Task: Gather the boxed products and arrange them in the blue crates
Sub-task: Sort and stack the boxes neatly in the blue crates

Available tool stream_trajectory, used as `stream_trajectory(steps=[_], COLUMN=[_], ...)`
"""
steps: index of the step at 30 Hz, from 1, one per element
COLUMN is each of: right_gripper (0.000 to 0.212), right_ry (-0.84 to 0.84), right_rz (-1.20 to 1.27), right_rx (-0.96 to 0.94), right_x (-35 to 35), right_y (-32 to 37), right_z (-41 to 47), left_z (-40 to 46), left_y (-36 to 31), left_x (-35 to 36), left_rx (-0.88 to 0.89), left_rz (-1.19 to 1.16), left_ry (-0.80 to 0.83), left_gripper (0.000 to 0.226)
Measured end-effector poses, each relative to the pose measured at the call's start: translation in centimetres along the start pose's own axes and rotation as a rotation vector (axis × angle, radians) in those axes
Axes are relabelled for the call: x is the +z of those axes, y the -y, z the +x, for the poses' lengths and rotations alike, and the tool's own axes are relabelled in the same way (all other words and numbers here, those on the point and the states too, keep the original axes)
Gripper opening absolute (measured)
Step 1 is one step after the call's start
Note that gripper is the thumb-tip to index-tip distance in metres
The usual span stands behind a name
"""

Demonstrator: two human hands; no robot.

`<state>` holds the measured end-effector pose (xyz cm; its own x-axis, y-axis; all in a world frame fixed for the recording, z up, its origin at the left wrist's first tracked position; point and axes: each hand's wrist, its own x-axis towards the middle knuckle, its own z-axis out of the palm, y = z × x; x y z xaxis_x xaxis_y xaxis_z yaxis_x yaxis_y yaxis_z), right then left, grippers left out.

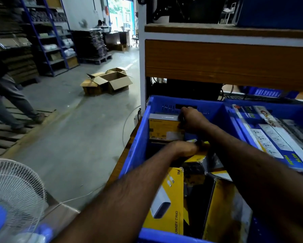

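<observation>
Inside the blue crate (138, 142), a yellow box (164, 128) at its far wall is gripped by the right hand (192, 120); nearer, the left hand (184, 148) is curled among boxes. Its hold cannot be told.

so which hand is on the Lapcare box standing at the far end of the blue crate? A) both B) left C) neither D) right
D: the right hand grips the edge of the Lapcare box at the blue crate's far end, while the left hand is lower, on the yellow boxes nearer the camera.

Head view, looking down, close over blue crate (138, 137)
</observation>
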<state>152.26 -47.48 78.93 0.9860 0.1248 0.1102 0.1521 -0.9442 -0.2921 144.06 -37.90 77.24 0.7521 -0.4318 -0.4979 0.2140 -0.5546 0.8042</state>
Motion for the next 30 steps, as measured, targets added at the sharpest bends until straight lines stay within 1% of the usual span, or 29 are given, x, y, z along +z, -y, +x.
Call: stream_trajectory(steps=[1, 4, 5, 6, 7, 10, 12, 14, 16, 17, 20, 22, 24, 26, 28, 30], right_gripper=[0.034, 0.035, 0.034, 0.033, 0.032, 0.033, 0.036, 0.037, 0.038, 0.038, 0.048, 0.051, 0.049, 0.047, 0.039, 0.033], right_ry=[-0.001, 0.009, 0.014, 0.014, 0.016, 0.011, 0.002, -0.008, -0.007, 0.002, 0.044, 0.070, 0.085, 0.091, 0.096, 0.117], right_rz=[-0.008, -0.005, 0.004, 0.017, 0.026, 0.019, 0.005, 0.005, -0.003, -0.010, -0.042, -0.081, -0.133, -0.183, -0.213, -0.227], right_rx=[-0.008, -0.038, -0.046, -0.052, -0.053, -0.073, -0.084, -0.086, -0.086, -0.082, -0.081, -0.067, -0.054, -0.053, -0.077, -0.089], right_x=[0.0, -0.1, -0.2, -0.2, -0.2, -0.1, 0.1, 0.3, 0.4, 0.3, 0.1, 0.2, 0.4, 0.8, 1.7, 2.5], right_y=[0.0, -0.3, -0.4, -0.5, -0.6, -0.6, -0.7, -0.8, -1.1, -1.1, -1.3, -1.1, -0.7, -0.1, 0.3, 0.4], right_z=[0.0, 0.0, -0.1, -0.2, -0.3, -0.5, -0.6, -0.7, -0.6, -0.6, -0.2, 0.0, 0.2, 0.0, -0.5, -1.1], left_z=[-0.2, 0.2, 0.1, 0.0, 0.2, 0.1, 0.1, 0.6, 0.7, 0.7, 0.9, 1.2, 0.8, 0.7, 1.0, 1.8], left_y=[-0.1, 0.2, 0.2, 0.3, 0.7, 1.5, 1.8, 1.9, 2.0, 1.9, 2.1, 2.5, 2.5, 2.2, 1.9, 2.3], left_x=[0.0, -0.4, -0.8, -1.3, -1.7, -2.4, -2.4, -2.3, -2.3, -2.1, -1.9, -1.4, -1.1, -1.1, -1.6, -2.1], left_rx=[-0.006, -0.067, -0.093, -0.114, -0.112, -0.062, 0.002, -0.015, -0.032, -0.029, -0.074, -0.105, -0.121, -0.119, -0.073, -0.092], left_rz=[0.009, -0.073, -0.098, -0.066, -0.019, 0.101, 0.137, 0.161, 0.098, 0.026, -0.217, -0.313, -0.312, -0.263, -0.242, -0.215], left_ry=[0.004, -0.051, -0.091, -0.130, -0.146, -0.166, -0.129, -0.118, -0.098, -0.068, -0.008, 0.017, 0.083, 0.056, -0.047, -0.116], left_gripper=[0.058, 0.027, 0.023, 0.020, 0.021, 0.044, 0.049, 0.049, 0.047, 0.044, 0.019, 0.022, 0.018, 0.014, 0.021, 0.011])
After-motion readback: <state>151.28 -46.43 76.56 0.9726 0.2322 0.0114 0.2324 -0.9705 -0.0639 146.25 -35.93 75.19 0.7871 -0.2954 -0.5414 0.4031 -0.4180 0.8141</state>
